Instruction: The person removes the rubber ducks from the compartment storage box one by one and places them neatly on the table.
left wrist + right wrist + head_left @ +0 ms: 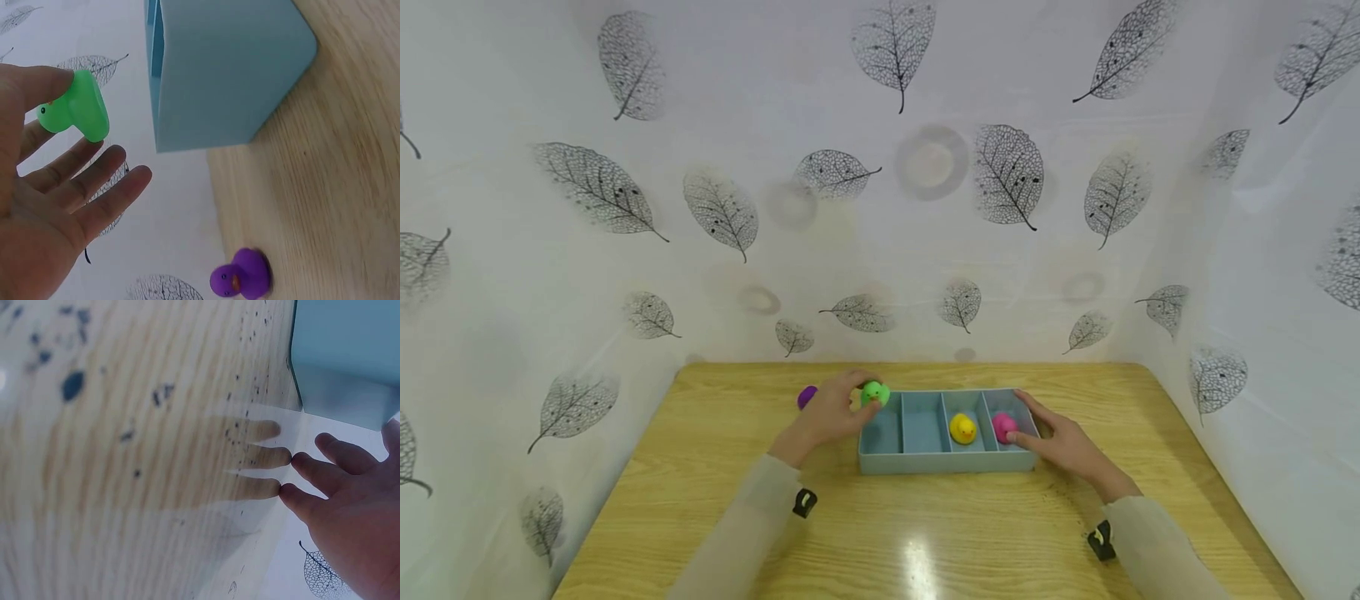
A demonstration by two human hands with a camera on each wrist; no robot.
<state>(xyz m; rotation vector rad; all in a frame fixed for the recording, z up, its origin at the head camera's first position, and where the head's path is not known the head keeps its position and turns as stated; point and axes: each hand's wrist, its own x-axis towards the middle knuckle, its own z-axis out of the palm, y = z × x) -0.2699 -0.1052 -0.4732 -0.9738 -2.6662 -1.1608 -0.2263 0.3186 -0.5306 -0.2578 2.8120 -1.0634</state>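
Observation:
My left hand (829,412) pinches a green rubber duck (875,393) between thumb and fingers. It is above the left end of a blue-grey divided box (947,463); in the left wrist view the green duck (82,107) hangs beside the box (231,75). My right hand (1070,447) holds the box's right end, thumb over the wall close to a pink rubber duck (1003,427) in the rightmost compartment. A yellow rubber duck (962,429) sits in the compartment left of it. In the right wrist view, the outer fingers (322,475) are extended below the box.
A purple rubber duck (244,275) stands on the wooden table (715,467), left of the box and partly behind the left hand in the head view. A white leaf-print sheet (865,233) encloses the table at the back and sides.

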